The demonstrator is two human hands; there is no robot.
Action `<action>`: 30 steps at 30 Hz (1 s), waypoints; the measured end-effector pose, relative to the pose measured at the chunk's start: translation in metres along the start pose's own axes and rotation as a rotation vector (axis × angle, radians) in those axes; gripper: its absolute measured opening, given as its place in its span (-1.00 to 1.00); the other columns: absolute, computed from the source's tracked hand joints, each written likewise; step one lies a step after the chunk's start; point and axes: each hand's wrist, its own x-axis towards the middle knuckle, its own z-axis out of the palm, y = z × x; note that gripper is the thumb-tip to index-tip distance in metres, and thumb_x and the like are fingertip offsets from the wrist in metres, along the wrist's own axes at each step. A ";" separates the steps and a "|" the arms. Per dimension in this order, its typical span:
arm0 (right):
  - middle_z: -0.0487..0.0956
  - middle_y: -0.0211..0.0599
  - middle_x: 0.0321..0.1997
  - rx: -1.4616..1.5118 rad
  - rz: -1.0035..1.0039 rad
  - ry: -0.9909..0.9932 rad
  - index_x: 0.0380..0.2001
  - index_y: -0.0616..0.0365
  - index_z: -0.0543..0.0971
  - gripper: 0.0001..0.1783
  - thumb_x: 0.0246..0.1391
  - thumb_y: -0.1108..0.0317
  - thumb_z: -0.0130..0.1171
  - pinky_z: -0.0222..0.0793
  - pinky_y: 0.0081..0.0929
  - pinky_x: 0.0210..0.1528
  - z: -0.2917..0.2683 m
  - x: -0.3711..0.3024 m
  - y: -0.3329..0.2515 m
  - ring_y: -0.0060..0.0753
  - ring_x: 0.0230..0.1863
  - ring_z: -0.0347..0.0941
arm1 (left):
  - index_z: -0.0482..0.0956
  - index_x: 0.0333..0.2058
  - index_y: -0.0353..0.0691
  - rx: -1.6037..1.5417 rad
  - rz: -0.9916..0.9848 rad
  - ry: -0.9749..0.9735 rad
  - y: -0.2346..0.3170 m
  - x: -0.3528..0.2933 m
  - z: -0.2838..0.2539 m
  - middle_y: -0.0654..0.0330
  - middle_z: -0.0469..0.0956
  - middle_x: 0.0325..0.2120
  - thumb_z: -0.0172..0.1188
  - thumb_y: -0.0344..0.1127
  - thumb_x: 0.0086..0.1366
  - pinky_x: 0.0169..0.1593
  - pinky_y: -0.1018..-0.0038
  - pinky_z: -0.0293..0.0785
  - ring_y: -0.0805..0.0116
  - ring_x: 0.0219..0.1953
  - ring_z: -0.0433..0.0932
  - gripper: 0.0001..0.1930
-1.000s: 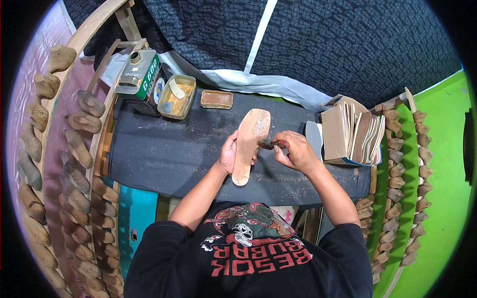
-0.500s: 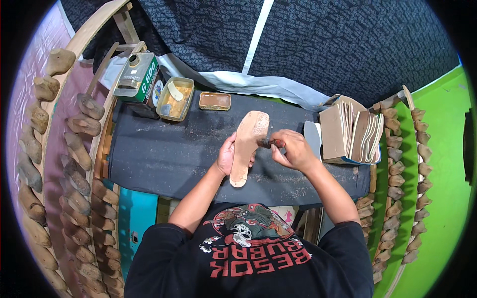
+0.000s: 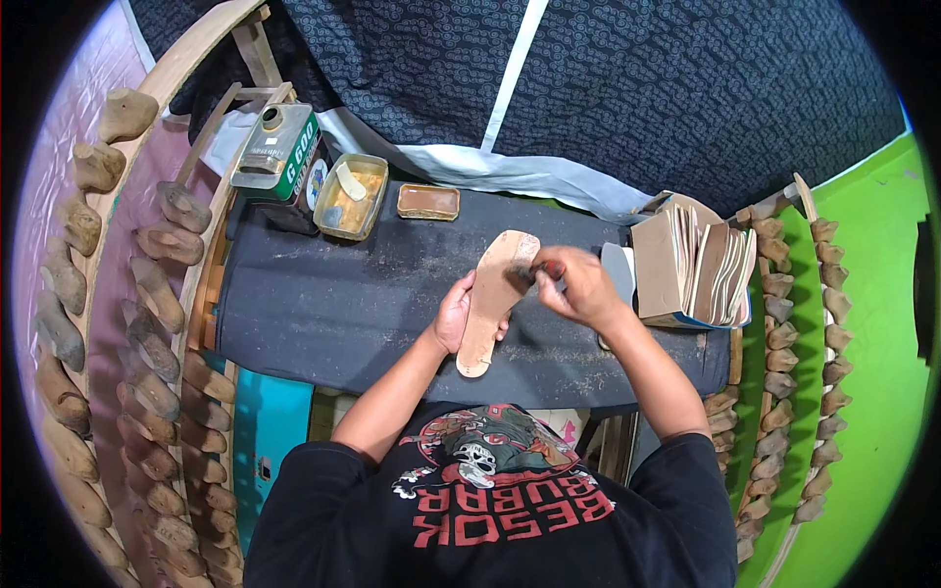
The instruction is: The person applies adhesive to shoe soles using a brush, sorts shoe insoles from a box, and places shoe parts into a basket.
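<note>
Working near the counter's front edge (image 3: 284, 355), the left hand (image 3: 455, 313) is clasping an insole (image 3: 493, 306), the right hand (image 3: 586, 286) pinching a brush (image 3: 551, 269).

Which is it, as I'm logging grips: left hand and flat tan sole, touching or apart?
Touching: the head view shows the left hand gripping the tan sole at both edges.

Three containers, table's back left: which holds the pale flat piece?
The middle one, the open tub; the tall can and small brown-filled tin show none.
</note>
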 end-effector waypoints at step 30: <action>0.66 0.04 -0.37 0.203 0.662 0.028 -0.19 0.29 0.48 -0.66 0.30 0.17 0.17 0.50 -0.16 -0.21 0.182 0.106 0.125 -0.02 -0.32 0.67 | 0.50 0.12 -0.23 0.024 0.342 0.266 0.034 -0.108 -0.012 0.02 0.59 -0.31 -0.29 0.39 0.40 -0.26 0.26 0.57 0.20 -0.34 0.60 -0.21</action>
